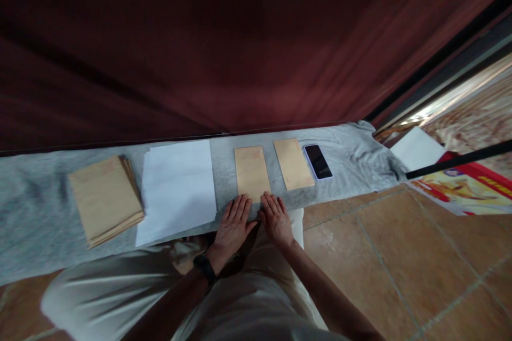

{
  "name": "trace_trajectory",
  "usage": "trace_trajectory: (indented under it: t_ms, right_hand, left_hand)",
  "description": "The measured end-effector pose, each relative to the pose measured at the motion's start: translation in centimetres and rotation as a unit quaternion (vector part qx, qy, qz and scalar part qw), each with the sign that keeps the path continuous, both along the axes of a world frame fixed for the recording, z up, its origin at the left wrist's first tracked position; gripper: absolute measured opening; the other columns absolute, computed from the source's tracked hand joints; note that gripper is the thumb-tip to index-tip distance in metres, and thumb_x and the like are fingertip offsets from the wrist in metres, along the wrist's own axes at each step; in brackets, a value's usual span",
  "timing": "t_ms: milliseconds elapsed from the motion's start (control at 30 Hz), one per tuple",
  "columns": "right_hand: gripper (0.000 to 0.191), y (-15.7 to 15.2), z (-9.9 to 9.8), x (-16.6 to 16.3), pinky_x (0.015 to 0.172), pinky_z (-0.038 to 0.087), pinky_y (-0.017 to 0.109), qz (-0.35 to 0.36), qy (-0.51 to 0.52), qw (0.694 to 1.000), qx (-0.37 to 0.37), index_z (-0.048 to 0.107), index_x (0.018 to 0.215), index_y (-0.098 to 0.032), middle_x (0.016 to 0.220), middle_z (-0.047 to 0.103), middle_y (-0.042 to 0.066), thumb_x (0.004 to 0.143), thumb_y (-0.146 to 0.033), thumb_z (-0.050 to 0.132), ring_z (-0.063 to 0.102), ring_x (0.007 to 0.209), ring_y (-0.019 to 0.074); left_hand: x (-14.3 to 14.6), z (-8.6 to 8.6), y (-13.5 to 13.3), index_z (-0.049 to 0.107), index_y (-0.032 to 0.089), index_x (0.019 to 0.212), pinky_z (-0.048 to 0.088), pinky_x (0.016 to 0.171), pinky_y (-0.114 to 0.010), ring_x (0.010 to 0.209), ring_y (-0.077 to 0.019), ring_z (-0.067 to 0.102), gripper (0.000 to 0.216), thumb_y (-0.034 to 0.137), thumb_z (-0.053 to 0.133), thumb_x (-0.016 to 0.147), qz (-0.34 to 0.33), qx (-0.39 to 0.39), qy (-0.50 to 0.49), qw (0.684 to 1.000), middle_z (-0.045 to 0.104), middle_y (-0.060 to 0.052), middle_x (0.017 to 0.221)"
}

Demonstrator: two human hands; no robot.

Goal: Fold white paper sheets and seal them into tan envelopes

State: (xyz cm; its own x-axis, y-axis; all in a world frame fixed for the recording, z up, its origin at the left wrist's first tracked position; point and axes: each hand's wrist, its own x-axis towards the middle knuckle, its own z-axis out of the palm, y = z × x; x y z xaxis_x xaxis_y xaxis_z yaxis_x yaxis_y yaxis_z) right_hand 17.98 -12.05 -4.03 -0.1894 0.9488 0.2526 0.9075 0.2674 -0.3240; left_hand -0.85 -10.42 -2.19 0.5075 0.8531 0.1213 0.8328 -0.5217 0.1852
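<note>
A tan paper envelope (252, 169) lies flat on the grey cloth in front of me, a small reddish mark near its top. My left hand (235, 222) rests palm down at its lower left corner, fingers stretched out. At the lower right corner, my right hand (277, 220) lies flat with its fingers extended. Neither hand grips anything. To the right is a second tan envelope (294, 164), slightly turned. Left of my hands lies a stack of white paper (178, 189), and beyond it a pile of tan envelopes (106, 197).
A phone (318, 162) with a dark screen lies right of the second envelope. The narrow surface is covered by a grey cloth (352, 157), bunched at its right end. Dark red fabric (240, 53) rises behind. A red and yellow box (464, 187) sits at the right above the tiled floor.
</note>
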Motion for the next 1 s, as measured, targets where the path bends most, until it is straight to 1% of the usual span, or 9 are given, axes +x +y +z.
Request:
trace_trajectory:
  t_ms: [167,267,400,500,600,700,833,900,1000]
  right_hand:
    - [0.049,0.0,0.4,-0.3,0.122,0.030,0.047,0.000,-0.001,1.000,0.001,0.042,0.151,-0.013,0.154,0.048,0.013,0.104,-0.025,0.041,0.040,0.146,0.0240]
    - [0.051,-0.1,0.5,-1.1,0.121,0.030,0.049,-0.006,-0.009,1.000,-0.003,0.042,0.152,-0.011,0.157,0.044,0.014,0.103,-0.024,0.043,0.036,0.148,0.0262]
    - [0.051,-0.1,0.4,-1.9,0.121,0.031,0.048,0.036,-0.013,0.999,-0.014,0.045,0.151,-0.016,0.157,0.044,0.013,0.101,-0.025,0.048,0.036,0.148,0.0259]
    - [0.053,-0.1,0.3,-2.0,0.121,0.032,0.047,0.041,-0.010,0.999,-0.008,0.042,0.153,-0.017,0.157,0.044,0.012,0.101,-0.024,0.048,0.037,0.148,0.0251]
    - [0.053,-0.1,0.1,-2.0,0.122,0.032,0.046,0.039,-0.009,0.999,-0.002,0.041,0.154,-0.017,0.157,0.044,0.011,0.102,-0.024,0.046,0.038,0.147,0.0241]
    - [0.052,-0.1,-0.1,-2.0,0.122,0.031,0.046,0.037,-0.008,0.999,-0.002,0.043,0.153,-0.017,0.158,0.044,0.011,0.102,-0.024,0.046,0.038,0.147,0.0243]
    - [0.053,-0.1,-0.3,-2.0,0.121,0.033,0.047,0.033,-0.004,0.999,-0.003,0.043,0.153,-0.018,0.158,0.043,0.011,0.101,-0.024,0.047,0.039,0.147,0.0248]
    - [0.053,-0.1,-0.3,-2.1,0.121,0.033,0.047,0.031,-0.003,0.999,-0.004,0.043,0.153,-0.018,0.158,0.044,0.011,0.100,-0.024,0.047,0.039,0.146,0.0249]
    - [0.053,-0.1,-0.1,-2.1,0.121,0.033,0.046,0.030,-0.002,1.000,-0.005,0.043,0.153,-0.017,0.157,0.045,0.011,0.101,-0.024,0.047,0.039,0.146,0.0250]
  left_hand:
    - [-1.3,-0.1,-0.1,0.051,0.010,0.145,0.034,0.120,-0.049,0.146,-0.0330,0.040,0.057,0.041,0.049,0.098,0.037,0.005,0.007,0.999,0.045,-0.020,0.155]
    - [-1.0,0.0,-0.3,0.054,0.009,0.143,0.036,0.118,-0.051,0.145,-0.0352,0.042,0.056,0.043,0.047,0.098,0.054,0.006,0.009,0.998,0.047,-0.023,0.153]
    - [-0.1,0.3,-0.3,0.055,0.006,0.140,0.038,0.117,-0.051,0.143,-0.0362,0.044,0.055,0.041,0.045,0.099,0.066,0.005,-0.001,0.998,0.050,-0.024,0.150]
    - [-0.1,0.3,0.2,0.057,0.009,0.137,0.043,0.113,-0.049,0.138,-0.0332,0.050,0.047,0.032,0.041,0.099,0.078,-0.014,-0.040,0.996,0.055,-0.020,0.147]
    - [-0.2,0.2,1.1,0.059,0.011,0.135,0.047,0.110,-0.049,0.130,-0.0304,0.056,0.043,0.025,0.040,0.098,0.100,-0.047,-0.113,0.987,0.062,-0.017,0.139]
    - [0.0,-0.1,2.0,0.059,0.014,0.133,0.049,0.107,-0.049,0.123,-0.0287,0.061,0.043,0.024,0.045,0.094,0.154,-0.091,-0.215,0.960,0.066,-0.015,0.131]
    - [0.7,-0.3,3.3,0.057,0.015,0.134,0.054,0.099,-0.042,0.110,-0.0248,0.066,0.048,0.025,0.056,0.087,0.252,-0.199,-0.330,0.888,0.068,-0.013,0.126]
    - [0.8,-0.3,4.1,0.058,0.013,0.131,0.056,0.091,-0.038,0.100,-0.0238,0.069,0.050,0.022,0.060,0.083,0.295,-0.243,-0.344,0.858,0.071,-0.012,0.114]
    - [0.8,0.0,5.4,0.061,0.012,0.124,0.056,0.076,-0.033,0.081,-0.0216,0.070,0.045,0.018,0.063,0.079,0.319,-0.269,-0.341,0.842,0.073,-0.006,0.088]
